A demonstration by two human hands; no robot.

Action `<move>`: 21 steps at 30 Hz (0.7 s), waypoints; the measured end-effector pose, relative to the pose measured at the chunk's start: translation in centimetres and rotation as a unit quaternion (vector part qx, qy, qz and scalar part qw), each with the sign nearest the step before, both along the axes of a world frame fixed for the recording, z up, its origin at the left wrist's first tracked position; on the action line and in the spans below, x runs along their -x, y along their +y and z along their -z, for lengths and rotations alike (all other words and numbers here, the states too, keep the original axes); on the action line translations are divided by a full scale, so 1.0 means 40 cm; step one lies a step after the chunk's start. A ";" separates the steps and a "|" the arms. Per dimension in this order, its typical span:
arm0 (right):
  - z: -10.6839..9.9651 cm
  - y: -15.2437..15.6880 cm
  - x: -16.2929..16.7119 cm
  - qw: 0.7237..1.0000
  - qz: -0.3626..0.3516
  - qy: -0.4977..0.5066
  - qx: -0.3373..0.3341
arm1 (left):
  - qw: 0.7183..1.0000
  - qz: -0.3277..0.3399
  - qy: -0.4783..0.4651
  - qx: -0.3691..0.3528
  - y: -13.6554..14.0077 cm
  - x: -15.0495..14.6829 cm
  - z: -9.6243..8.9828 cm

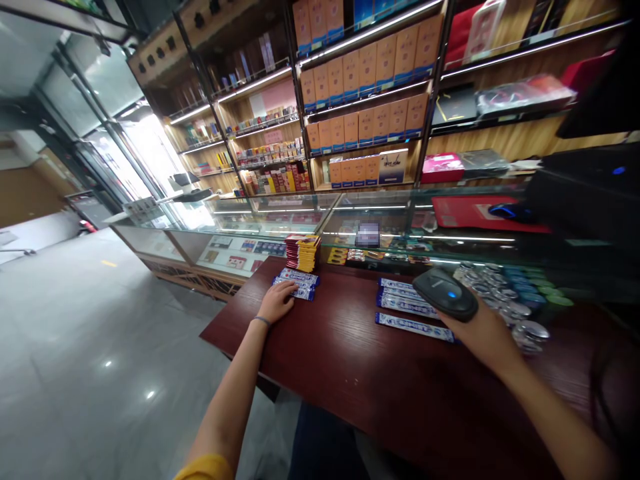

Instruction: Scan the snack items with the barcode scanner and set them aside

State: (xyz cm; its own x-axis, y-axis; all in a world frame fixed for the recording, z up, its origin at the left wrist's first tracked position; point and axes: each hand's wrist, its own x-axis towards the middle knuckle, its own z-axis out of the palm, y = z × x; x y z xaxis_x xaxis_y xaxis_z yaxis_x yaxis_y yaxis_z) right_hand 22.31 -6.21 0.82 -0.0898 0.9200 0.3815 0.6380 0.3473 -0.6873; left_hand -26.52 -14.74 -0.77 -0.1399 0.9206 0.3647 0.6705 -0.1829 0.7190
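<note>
Has scanner [445,295] gripped in right hand [485,333], the nearer one to the blue-white packet row [403,300] just leftward, long axes left-right across desk [325,360], and rests open left hand [279,301] on separate packet pile [305,292].

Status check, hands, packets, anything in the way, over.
Left hand on left packets. Right hand gripping scanner. Right packets side by side on table, some ends hidden behind scanner. Red-and-yellow stack just beyond left packets.
</note>
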 end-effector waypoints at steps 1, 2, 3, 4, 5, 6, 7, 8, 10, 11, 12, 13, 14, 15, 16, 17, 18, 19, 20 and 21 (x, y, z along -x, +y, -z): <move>0.000 0.000 -0.001 1.000 -0.001 0.001 -0.004 | 1.000 0.002 0.009 -0.006 0.000 0.000 0.000; -0.001 0.000 -0.001 1.000 0.000 0.002 -0.006 | 1.000 0.002 0.015 -0.012 -0.001 -0.001 -0.001; -0.002 -0.001 -0.001 1.000 0.002 0.002 -0.007 | 1.000 0.003 0.017 -0.016 -0.001 -0.002 -0.002; -0.005 -0.002 -0.001 1.000 0.006 0.001 -0.008 | 1.000 0.003 0.015 -0.018 -0.002 -0.004 -0.004; -0.008 -0.003 0.000 1.000 0.011 0.002 -0.010 | 1.000 0.003 0.009 -0.019 -0.002 -0.007 -0.006; -0.011 -0.004 0.000 1.000 0.017 0.004 -0.012 | 1.000 0.002 0.000 -0.018 -0.002 -0.009 -0.007; -0.015 -0.006 0.000 1.000 0.018 0.007 -0.014 | 1.000 0.000 -0.011 -0.019 0.000 -0.012 -0.008; -0.019 -0.008 0.000 1.000 0.012 0.016 -0.019 | 1.000 -0.004 -0.020 -0.020 0.004 -0.016 -0.008; -0.028 -0.011 0.000 0.999 0.013 0.033 -0.024 | 0.999 -0.012 -0.010 -0.038 0.020 -0.028 -0.004; -0.033 -0.013 -0.001 0.999 0.011 0.042 -0.025 | 0.999 -0.009 0.016 -0.050 0.033 -0.038 -0.001; -0.039 -0.015 -0.002 0.998 0.013 0.050 -0.026 | 0.997 -0.002 0.048 -0.065 0.048 -0.050 0.002; -0.045 -0.018 -0.003 0.998 0.013 0.058 -0.024 | 0.993 0.008 0.084 -0.080 0.065 -0.067 0.005; -0.053 -0.020 -0.005 0.998 0.012 0.063 -0.018 | 0.988 0.019 0.116 -0.096 0.084 -0.089 0.007; -0.061 -0.023 -0.007 0.997 0.023 0.069 -0.023 | 0.984 0.030 0.140 -0.109 0.102 -0.115 0.008; -0.070 -0.026 -0.010 0.997 0.021 0.072 -0.029 | 0.979 0.041 0.157 -0.121 0.121 -0.145 0.009; -0.078 -0.028 -0.013 0.996 0.027 0.078 -0.031 | 0.976 0.051 0.166 -0.131 0.139 -0.179 0.009; -0.086 -0.031 -0.016 0.995 0.033 0.087 -0.033 | 0.973 0.061 0.170 -0.140 0.156 -0.217 0.010; -0.093 -0.033 -0.019 0.994 0.037 0.096 -0.032 | 0.971 0.073 0.171 -0.148 0.172 -0.257 0.010; -0.098 -0.034 -0.022 0.993 0.042 0.106 -0.027 | 0.970 0.084 0.169 -0.155 0.186 -0.298 0.012; -0.102 -0.035 -0.026 0.992 0.045 0.118 -0.019 | 0.968 0.100 0.166 -0.158 0.199 -0.340 0.014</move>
